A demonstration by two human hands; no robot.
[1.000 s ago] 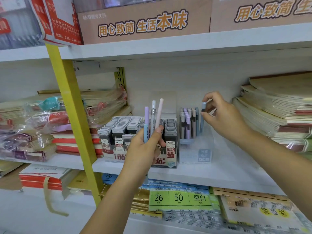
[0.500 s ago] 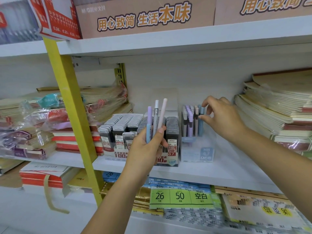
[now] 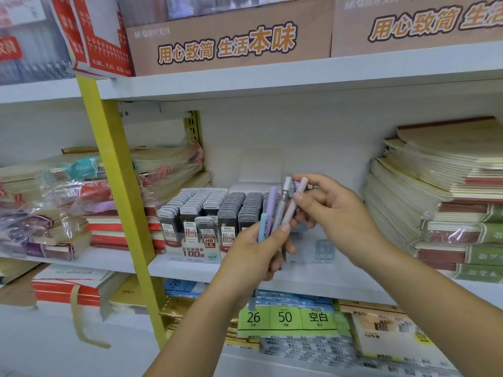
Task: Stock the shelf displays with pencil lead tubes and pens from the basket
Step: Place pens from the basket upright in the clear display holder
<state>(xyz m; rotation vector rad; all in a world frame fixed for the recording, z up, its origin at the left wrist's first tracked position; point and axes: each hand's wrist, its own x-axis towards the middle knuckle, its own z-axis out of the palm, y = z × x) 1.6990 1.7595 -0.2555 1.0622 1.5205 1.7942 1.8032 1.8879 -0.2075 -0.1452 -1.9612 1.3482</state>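
Head view: the left hand [image 3: 258,251] has its grip clamped around the lower ends of four pens [image 3: 270,210] fanned upward — blue, purple, grey and pink — in front of the middle shelf [image 3: 190,266]. The right hand [image 3: 337,213] meets them from the right, its grip pinched, thumb and forefinger, on the pink pen [image 3: 292,209] near its top. Just behind both hands stands a clear pen holder [image 3: 315,251], mostly hidden. To its left, rows of pencil lead tubes [image 3: 201,210] fill a display tray — whether the two touch I cannot tell. Stacks of notebooks [image 3: 441,202] lie at the right of the shelf, and plastic-wrapped stacks [image 3: 54,213] lie at the left beyond a yellow upright [image 3: 117,186]. Cardboard boxes [image 3: 231,42] sit on the shelf above, and green price labels [image 3: 285,318] show below.
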